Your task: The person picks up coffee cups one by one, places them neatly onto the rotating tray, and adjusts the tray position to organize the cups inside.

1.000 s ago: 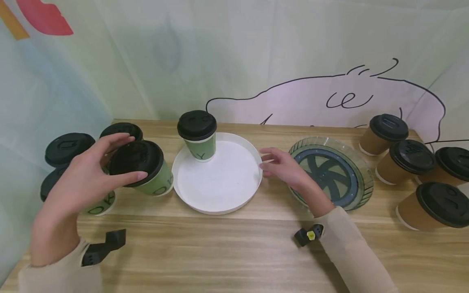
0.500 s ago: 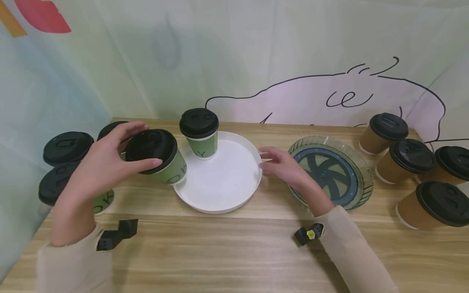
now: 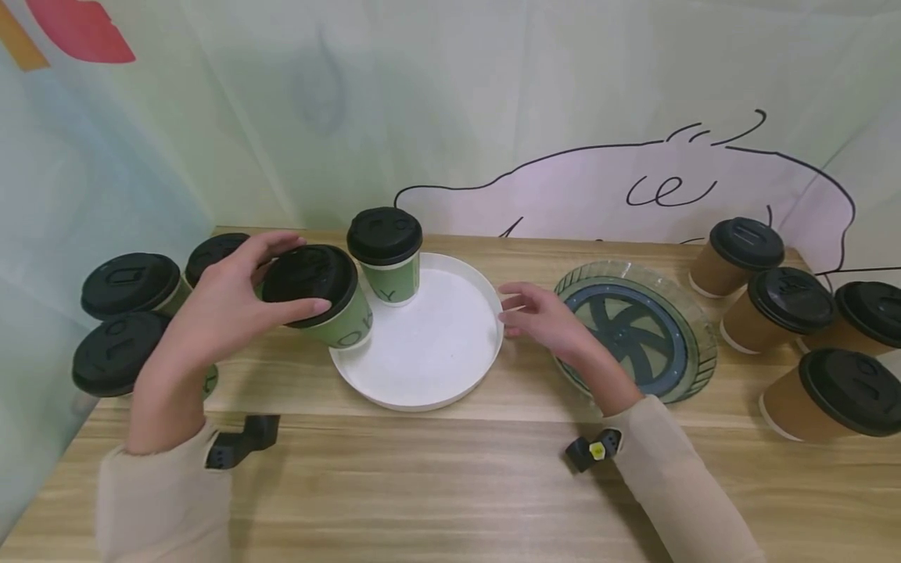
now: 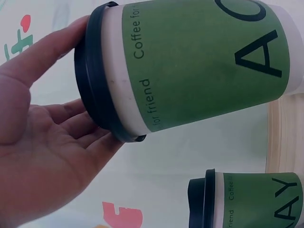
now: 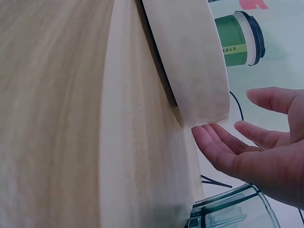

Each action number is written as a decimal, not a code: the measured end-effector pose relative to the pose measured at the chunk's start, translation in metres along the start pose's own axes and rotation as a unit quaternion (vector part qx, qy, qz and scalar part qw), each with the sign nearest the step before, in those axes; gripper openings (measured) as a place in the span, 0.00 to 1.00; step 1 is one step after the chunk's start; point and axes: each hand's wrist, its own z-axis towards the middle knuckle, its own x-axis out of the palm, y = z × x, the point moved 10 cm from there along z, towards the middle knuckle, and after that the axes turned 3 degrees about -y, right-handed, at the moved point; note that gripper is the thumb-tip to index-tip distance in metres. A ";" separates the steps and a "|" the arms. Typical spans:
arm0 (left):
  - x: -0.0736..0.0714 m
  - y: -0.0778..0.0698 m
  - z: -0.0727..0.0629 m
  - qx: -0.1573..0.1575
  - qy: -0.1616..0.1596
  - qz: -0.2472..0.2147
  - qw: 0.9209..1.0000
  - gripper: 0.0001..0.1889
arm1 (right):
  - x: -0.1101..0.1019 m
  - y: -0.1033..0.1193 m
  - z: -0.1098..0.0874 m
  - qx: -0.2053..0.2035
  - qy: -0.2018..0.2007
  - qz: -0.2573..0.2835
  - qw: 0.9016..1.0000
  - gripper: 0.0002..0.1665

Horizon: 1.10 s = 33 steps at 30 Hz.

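Observation:
My left hand (image 3: 228, 309) grips a green paper coffee cup (image 3: 346, 322) by its black lid, thumb on the near side and fingers round the far side. In the left wrist view this cup (image 4: 204, 66) is lettered, with the thumb and fingers at its lid. The cup overlaps the left rim of a round white tray (image 3: 436, 352). Another lidded green cup (image 3: 396, 283) stands on the tray's back left part. My right hand (image 3: 543, 319) is at the tray's right side; in the right wrist view its loosely bent fingertips (image 5: 202, 135) lie right at the tray wall (image 5: 204, 90).
Several lidded green cups stand at the left, one with its black lid (image 3: 113, 352) nearest. A ribbed clear glass dish (image 3: 704, 336) with a dark blue patterned base lies right of the tray. Several brown lidded cups (image 3: 802, 403) stand far right. A printed curtain (image 3: 450, 102) hangs behind.
My left hand has carried the green cup rightward and slightly back, from beside the tray to over its left edge. The right hand has stayed at the tray's right rim.

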 end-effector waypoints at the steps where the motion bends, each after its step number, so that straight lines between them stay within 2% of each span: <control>1: 0.001 -0.001 0.000 0.003 0.000 0.000 1.000 0.42 | 0.000 0.000 0.000 0.001 -0.001 -0.001 1.000 0.28; 9: 0.006 -0.004 0.006 0.009 0.007 0.008 1.000 0.43 | 0.003 0.001 0.000 -0.011 0.012 0.013 1.000 0.31; 16: 0.011 -0.004 0.008 0.010 0.013 0.005 1.000 0.43 | 0.002 0.001 0.000 -0.016 0.011 0.000 1.000 0.29; 23: 0.019 -0.002 0.011 0.013 0.022 -0.004 1.000 0.44 | 0.001 0.001 0.000 -0.010 0.005 0.001 1.000 0.28; 33: 0.028 0.002 0.018 0.007 0.028 -0.011 1.000 0.44 | 0.004 0.002 -0.001 -0.011 0.018 0.005 1.000 0.29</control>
